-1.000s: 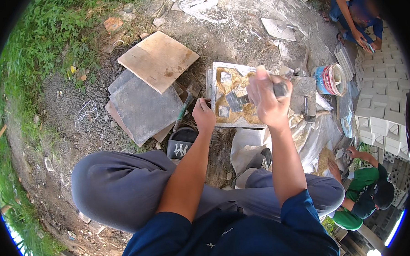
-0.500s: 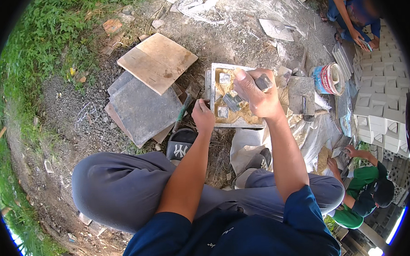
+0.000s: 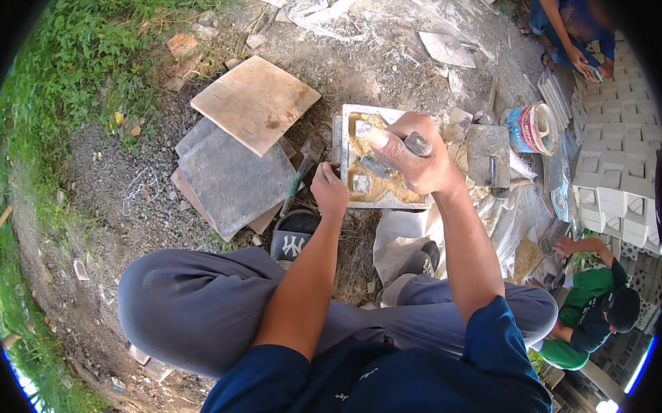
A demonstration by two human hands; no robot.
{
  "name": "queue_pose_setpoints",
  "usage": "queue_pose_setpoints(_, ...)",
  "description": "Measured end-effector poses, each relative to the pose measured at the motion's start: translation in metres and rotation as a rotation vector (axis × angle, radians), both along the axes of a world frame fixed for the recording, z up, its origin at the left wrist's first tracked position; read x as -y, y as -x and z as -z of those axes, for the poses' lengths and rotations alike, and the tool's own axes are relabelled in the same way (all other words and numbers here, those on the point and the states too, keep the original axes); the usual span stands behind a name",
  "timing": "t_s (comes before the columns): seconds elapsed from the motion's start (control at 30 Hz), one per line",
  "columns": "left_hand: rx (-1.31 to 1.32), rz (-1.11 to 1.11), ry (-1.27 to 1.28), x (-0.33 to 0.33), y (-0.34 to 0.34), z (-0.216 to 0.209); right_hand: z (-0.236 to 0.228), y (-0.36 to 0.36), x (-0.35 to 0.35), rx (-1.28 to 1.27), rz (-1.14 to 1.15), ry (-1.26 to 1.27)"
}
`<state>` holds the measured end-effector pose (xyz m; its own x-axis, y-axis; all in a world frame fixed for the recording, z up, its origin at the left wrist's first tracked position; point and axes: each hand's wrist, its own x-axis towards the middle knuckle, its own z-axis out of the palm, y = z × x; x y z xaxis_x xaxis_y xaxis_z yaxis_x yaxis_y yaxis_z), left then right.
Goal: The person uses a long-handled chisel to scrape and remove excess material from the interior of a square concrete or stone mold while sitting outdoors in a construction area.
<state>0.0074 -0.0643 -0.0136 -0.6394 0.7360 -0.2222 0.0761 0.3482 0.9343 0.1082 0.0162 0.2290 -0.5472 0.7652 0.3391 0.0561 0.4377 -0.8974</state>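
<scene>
A square, pale-framed mould [image 3: 348,143] lies on the ground in front of me, packed with yellowish sandy mix [image 3: 359,167] around square blocks [image 3: 361,183]. My right hand [image 3: 421,162] is wrapped round a short, thick grey tool [image 3: 377,166] over the mould, thumb on its upper side. The tool's lower end is at the mix; whether it touches is hard to tell. My left hand [image 3: 330,192] is closed at the mould's left edge, its fingertips against the rim. My right hand covers the mould's right part.
Left of the mould lie a tan board [image 3: 256,103], a grey slab [image 3: 237,177] and a green-handled tool [image 3: 297,184]. To the right stand a bucket [image 3: 521,129], a float [image 3: 488,159] and stacked pale blocks [image 3: 612,142]. A person in green [image 3: 583,310] works nearby; another sits [image 3: 570,19] farther back.
My right fist has tilted and shifted slightly with the grey tool over the mould. My left hand stays at the rim. The hands of the person in green have moved.
</scene>
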Motion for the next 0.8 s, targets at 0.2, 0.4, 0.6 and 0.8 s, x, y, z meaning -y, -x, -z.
queue_pose_setpoints(0.2,-0.033,-0.009,-0.004,0.001,0.004,0.004,-0.005,0.008,0.0,-0.061,-0.069,-0.023)
queue_pose_setpoints(0.4,-0.044,0.002,0.006,-0.001,-0.001,-0.008,-0.011,0.0,-0.006,0.121,-0.235,0.07)
queue_pose_setpoints(0.6,-0.046,-0.024,-0.061,-0.001,-0.002,-0.004,-0.008,0.009,-0.002,-0.052,-0.207,-0.079)
queue_pose_setpoints(0.8,-0.058,-0.006,-0.026,-0.002,-0.002,0.005,-0.013,0.0,-0.01,0.037,-0.532,0.054)
